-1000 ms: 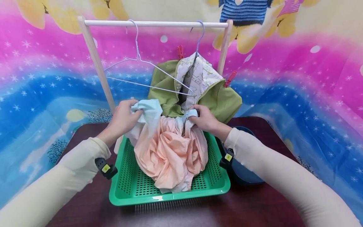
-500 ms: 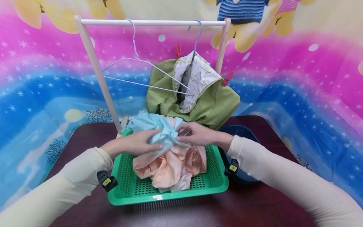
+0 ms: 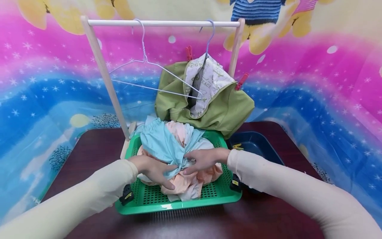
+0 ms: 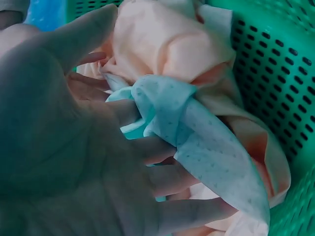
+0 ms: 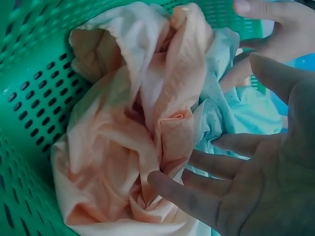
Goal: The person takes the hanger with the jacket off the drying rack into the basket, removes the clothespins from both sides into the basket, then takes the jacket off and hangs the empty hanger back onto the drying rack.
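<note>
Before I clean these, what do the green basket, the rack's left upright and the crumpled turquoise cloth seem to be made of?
Green basket: probably moulded plastic, glossy, given its highlights and regular perforations.
Rack's left upright: likely wood, matte, judging by its pale tan tone.
Crumpled turquoise cloth: thin, soft fabric, from its fine folds; fibre unclear.

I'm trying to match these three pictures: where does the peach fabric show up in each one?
Head view: peach fabric, below centre.
Left wrist view: peach fabric, upper middle, running down to lower right.
Right wrist view: peach fabric, mostly left of centre.
Shared landmark: the green basket, its holed sides showing in all three.
</note>
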`<state>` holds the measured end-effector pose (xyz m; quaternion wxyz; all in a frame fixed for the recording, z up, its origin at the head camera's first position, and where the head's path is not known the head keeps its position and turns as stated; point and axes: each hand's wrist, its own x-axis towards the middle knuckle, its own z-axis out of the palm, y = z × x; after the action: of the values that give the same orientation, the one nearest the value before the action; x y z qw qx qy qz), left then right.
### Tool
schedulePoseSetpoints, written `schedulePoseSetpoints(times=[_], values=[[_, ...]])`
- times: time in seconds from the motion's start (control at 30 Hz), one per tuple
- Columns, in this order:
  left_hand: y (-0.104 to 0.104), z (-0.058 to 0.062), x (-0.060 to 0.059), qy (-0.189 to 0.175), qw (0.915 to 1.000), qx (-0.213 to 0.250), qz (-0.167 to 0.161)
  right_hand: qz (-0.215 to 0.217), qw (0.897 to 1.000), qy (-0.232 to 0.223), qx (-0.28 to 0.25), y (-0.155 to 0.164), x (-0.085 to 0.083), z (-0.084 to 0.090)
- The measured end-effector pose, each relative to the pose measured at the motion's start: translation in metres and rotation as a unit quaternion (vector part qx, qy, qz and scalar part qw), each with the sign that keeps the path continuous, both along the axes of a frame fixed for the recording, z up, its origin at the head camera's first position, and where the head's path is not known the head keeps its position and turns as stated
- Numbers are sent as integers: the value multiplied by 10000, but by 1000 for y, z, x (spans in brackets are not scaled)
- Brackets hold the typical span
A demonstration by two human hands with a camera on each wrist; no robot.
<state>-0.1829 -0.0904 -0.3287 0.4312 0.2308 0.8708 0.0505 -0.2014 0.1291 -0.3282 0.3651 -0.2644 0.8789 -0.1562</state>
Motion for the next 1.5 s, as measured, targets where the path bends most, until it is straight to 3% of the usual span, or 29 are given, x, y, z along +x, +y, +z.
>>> schedulePoseSetpoints(times=[0.23, 0.57, 0.7, 0.87, 1.0, 1.13, 1.27, 1.4, 1.5], values=[[13, -14, -8, -484, 9988, -47, -57, 4, 9986, -145, 510, -5, -2, -10], [17, -22, -12, -418, 9991, -77, 24, -53, 9980, -109, 624, -5, -6, -19], [15, -21, -11, -330, 9994, -4, -59, -31, 9993, 24, 371, -4, -8, -19], [9, -11, -11, -5, 9996, 216, -172, -112, 9990, 208, -386, 1, -12, -15], [1, 3, -14, 278, 9971, 715, 9, -326, 9910, 789, -1035, 8, -18, -6], [-8, 14, -24, 906, 9823, 1621, 244, -894, 9717, 1580, -1513, 15, -27, 2], [-15, 17, -36, 2001, 9496, 2370, 455, -1555, 9494, 2186, -1631, 21, -36, 6], [-22, 17, -47, 2977, 9176, 2533, 730, -1925, 9397, 2451, -1411, 27, -42, 4], [-29, 15, -56, 3358, 9084, 2309, 930, -1970, 9423, 2426, -1201, 29, -45, 0]])
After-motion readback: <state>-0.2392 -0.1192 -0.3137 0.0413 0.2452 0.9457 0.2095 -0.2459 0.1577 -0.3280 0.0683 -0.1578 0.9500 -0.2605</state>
